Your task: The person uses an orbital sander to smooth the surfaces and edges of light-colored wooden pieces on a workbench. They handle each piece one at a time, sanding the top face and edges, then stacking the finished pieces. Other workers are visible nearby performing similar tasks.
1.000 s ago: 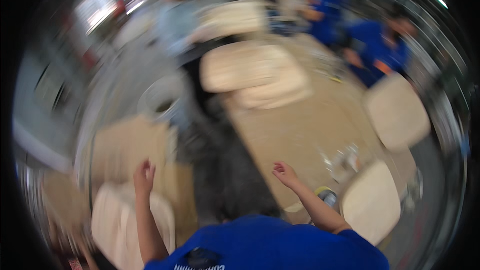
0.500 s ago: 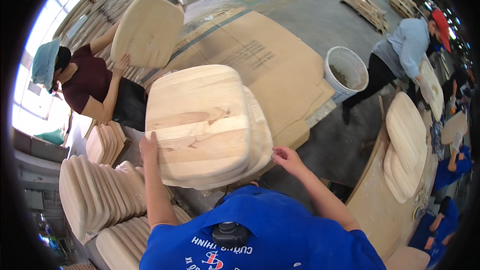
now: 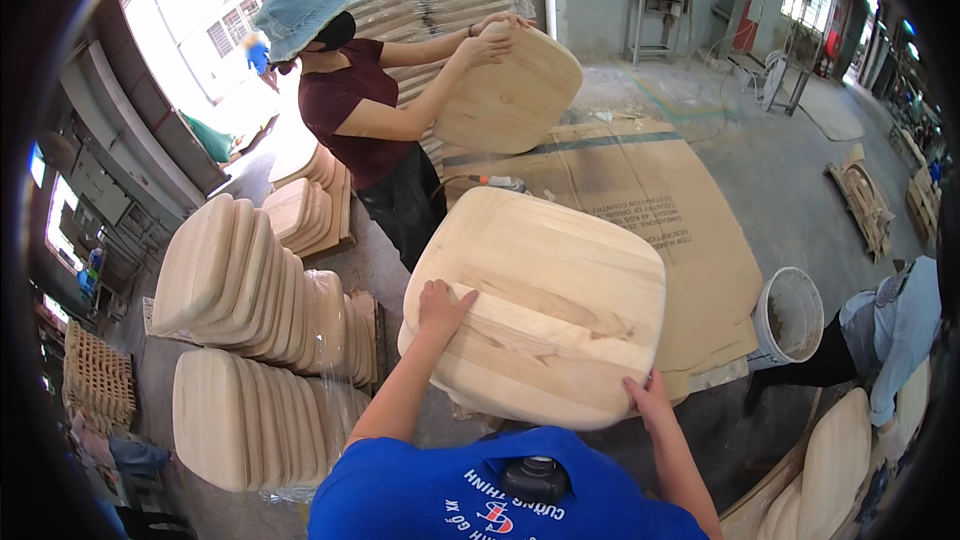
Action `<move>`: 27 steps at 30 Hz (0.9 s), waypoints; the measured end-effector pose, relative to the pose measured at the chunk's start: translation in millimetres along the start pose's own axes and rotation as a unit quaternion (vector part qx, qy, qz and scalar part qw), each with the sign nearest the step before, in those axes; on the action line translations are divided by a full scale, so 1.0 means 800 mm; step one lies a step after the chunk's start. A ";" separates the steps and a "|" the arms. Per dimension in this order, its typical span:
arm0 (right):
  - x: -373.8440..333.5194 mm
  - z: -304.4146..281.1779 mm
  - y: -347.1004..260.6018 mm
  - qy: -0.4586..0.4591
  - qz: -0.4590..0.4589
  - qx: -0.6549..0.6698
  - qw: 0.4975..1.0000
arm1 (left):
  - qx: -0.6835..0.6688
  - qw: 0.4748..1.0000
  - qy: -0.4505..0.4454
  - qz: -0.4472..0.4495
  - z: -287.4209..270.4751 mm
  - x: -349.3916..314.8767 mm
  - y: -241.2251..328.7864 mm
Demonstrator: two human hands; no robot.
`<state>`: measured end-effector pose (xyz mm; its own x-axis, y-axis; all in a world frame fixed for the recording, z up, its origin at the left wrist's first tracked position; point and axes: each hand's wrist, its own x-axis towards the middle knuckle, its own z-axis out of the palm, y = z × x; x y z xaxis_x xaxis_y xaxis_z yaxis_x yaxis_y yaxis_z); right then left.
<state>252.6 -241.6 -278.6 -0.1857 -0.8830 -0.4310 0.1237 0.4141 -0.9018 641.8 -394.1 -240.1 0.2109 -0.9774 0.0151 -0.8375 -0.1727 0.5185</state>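
A pale wooden seat panel [image 3: 560, 280] with rounded corners lies in front of me, on top of other panels whose edges show at its left and near side. My left hand [image 3: 445, 310] rests on its upper face near the left edge, fingers laid out and thumb spread. At the near right corner, my right hand [image 3: 650, 400] grips the panel's edge, thumb on top and the other fingers partly hidden. Across from me, a person in a dark red shirt [image 3: 345, 95] holds up a similar panel [image 3: 512, 90] with both hands.
Stacks of panels [image 3: 250, 420] stand on the left. Beyond my panel are a corded tool [image 3: 498, 183] and flattened cardboard [image 3: 650, 165]. A white bucket [image 3: 790, 315] stands at the right, beside a person in light blue [image 3: 905, 310]. More panels [image 3: 838, 450] lie at the lower right.
My view has swung left. My left hand moved from the panel's side onto its top, and my right hand, apart from it before, now grips its corner. The other person's panel is tilted differently.
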 end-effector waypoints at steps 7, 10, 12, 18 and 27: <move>-0.079 -0.052 0.069 0.032 -0.009 0.065 0.997 | 0.012 0.995 -0.099 0.020 0.034 0.006 0.084; -0.110 -0.056 0.115 0.063 -0.021 0.064 0.996 | -0.070 0.989 -0.132 -0.022 0.040 0.001 0.115; -0.141 -0.066 0.141 0.092 0.018 0.090 0.992 | -0.052 0.994 -0.085 0.048 0.048 -0.028 0.139; -0.256 -0.102 0.222 0.153 0.061 0.273 0.948 | -0.071 0.946 -0.132 0.286 0.063 -0.143 0.292; -0.474 -0.204 0.315 0.438 -0.197 0.532 0.697 | -0.226 0.663 -0.234 0.675 0.027 -0.479 0.509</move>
<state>194.7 233.3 -347.6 -0.8762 -0.2146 -0.4316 0.4613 -0.6325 -0.6222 208.7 -92.6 -53.3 -0.8442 -0.1541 0.5135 0.1542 0.8475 0.5079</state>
